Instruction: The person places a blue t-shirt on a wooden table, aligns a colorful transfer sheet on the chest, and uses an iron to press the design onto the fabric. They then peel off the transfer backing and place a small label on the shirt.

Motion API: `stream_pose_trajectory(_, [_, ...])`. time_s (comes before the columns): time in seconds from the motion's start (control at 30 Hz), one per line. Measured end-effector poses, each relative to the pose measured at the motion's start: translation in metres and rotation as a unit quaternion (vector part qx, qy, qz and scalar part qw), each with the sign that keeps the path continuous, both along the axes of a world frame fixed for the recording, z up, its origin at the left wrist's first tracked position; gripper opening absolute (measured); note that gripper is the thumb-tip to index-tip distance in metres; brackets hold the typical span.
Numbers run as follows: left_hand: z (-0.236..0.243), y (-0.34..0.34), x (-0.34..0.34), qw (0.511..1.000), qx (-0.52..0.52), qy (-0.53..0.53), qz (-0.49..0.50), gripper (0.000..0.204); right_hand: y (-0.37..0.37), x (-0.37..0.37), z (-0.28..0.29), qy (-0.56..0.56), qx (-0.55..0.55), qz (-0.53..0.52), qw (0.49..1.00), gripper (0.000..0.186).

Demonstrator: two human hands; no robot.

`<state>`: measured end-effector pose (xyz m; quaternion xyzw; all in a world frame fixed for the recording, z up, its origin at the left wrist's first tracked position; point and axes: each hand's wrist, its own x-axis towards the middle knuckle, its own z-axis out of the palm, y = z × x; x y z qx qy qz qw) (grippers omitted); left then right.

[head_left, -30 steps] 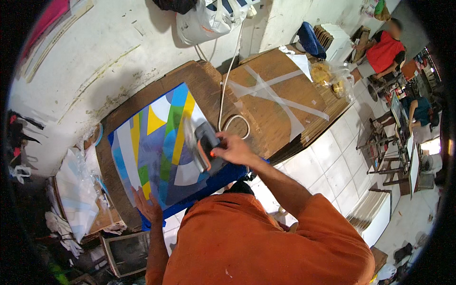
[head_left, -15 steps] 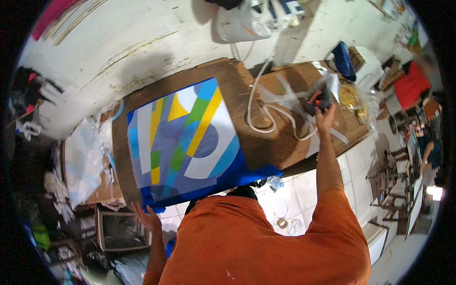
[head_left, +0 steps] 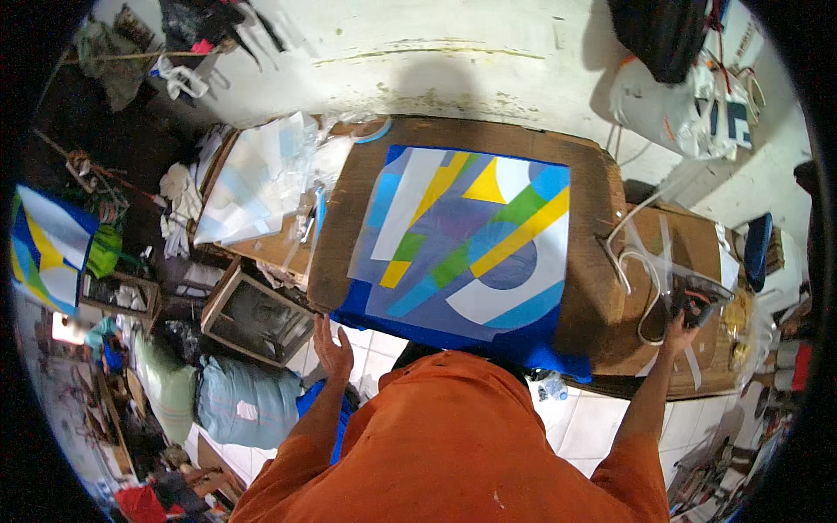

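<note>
"So, what did the left hand hold?"

"Nothing. Its fingers were loose, just by the near left corner of the brown board."

"And the right hand?"

"It was wrapped round the handle of the dark iron, off to the right. I couldn't tell if the iron was lifted. It looked hard and a bit heavy, so the handle was the spot to grab."

"And the bright cloth?"

"Farther in, flat on the board. It looked thin, light and floppy, so two corners seemed best to hold."
</note>
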<state>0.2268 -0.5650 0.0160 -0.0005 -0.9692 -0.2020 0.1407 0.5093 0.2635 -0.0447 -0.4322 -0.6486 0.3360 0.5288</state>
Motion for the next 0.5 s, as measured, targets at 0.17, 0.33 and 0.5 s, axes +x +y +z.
stream_pose_trajectory(0.17, [0.006,0.007,-0.004,1.000,0.002,-0.009,0.006,0.052,-0.010,0.011,0.005,-0.001,-0.059,0.013,0.998,0.059])
stream_pose_trajectory(0.33, [0.015,0.012,-0.042,0.999,0.023,0.028,-0.012,0.049,-0.047,0.020,0.018,-0.153,0.020,-0.168,0.974,0.067])
stream_pose_trajectory(0.5, [0.015,0.019,-0.094,0.995,0.072,0.050,-0.042,0.050,-0.160,-0.011,0.045,-0.245,0.116,-0.235,0.933,0.063])
